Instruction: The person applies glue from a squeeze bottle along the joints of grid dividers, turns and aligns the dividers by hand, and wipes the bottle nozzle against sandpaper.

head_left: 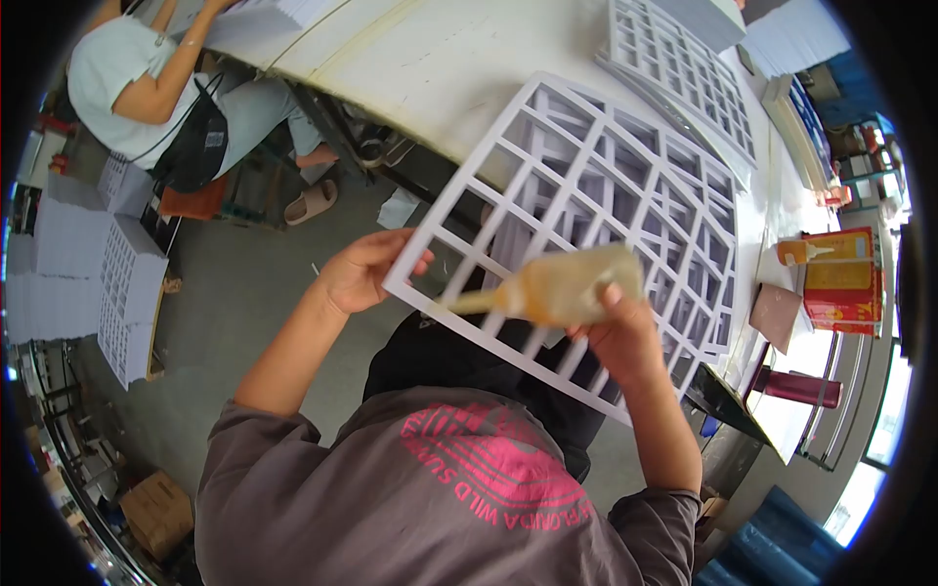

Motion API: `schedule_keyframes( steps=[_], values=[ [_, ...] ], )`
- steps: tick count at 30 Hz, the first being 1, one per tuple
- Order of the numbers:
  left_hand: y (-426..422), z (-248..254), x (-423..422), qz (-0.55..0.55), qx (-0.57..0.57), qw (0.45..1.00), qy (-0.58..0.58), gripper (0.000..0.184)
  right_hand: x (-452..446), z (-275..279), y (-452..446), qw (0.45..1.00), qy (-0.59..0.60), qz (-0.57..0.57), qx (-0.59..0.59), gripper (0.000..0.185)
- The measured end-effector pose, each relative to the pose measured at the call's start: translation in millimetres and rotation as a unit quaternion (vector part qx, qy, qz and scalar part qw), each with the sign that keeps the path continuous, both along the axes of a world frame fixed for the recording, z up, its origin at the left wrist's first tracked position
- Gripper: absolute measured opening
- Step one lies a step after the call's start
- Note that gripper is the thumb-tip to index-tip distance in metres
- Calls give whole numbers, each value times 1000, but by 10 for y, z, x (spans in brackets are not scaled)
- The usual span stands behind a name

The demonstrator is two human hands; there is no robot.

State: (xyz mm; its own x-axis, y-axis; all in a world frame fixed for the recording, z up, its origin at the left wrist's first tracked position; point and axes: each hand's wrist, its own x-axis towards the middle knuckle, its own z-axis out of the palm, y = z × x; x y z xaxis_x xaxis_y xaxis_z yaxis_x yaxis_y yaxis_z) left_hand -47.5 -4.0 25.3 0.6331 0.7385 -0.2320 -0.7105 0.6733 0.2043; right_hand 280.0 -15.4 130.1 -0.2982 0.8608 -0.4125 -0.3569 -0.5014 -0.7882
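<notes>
My left hand point(360, 275) pinches the near left corner of a white lattice sheet point(508, 353) with several cut-out openings. The sheet is tilted and reaches over the table's edge towards my lap. In my right hand point(630, 342) is a squeeze bottle point(572, 283), translucent with yellowish contents, its narrow nozzle pointing left, above the near part of the sheet. The bottle is slightly blurred. Whether the nozzle tip touches the sheet I cannot tell. More lattice sheets lie in an uneven pile beneath the held one.
The white table point(391, 73) runs across the top, with another lattice stack point(674, 68) at its far right. A red and yellow tin point(840, 283) stands to the right. A seated person point(147, 78) works at upper left. Stacked sheets point(127, 293) stand at far left.
</notes>
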Motion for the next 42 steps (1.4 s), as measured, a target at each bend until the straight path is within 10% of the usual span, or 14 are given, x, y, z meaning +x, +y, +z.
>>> schedule_keyframes(
  steps=[5,8,35,42],
  values=[
    [9,-364,11,174,-145,970,86,32,539,-105,692,945,-93,-253,188,44],
    [-248,-408,156,71,-67,988,122,31,887,-216,1047,926,-131,-295,194,44],
    [-376,-297,363,22,59,996,68,32,260,-80,-269,996,-65,-52,27,58],
    [-199,-163,343,154,-39,984,76,31,1118,-150,511,922,-156,-305,179,41]
  ],
)
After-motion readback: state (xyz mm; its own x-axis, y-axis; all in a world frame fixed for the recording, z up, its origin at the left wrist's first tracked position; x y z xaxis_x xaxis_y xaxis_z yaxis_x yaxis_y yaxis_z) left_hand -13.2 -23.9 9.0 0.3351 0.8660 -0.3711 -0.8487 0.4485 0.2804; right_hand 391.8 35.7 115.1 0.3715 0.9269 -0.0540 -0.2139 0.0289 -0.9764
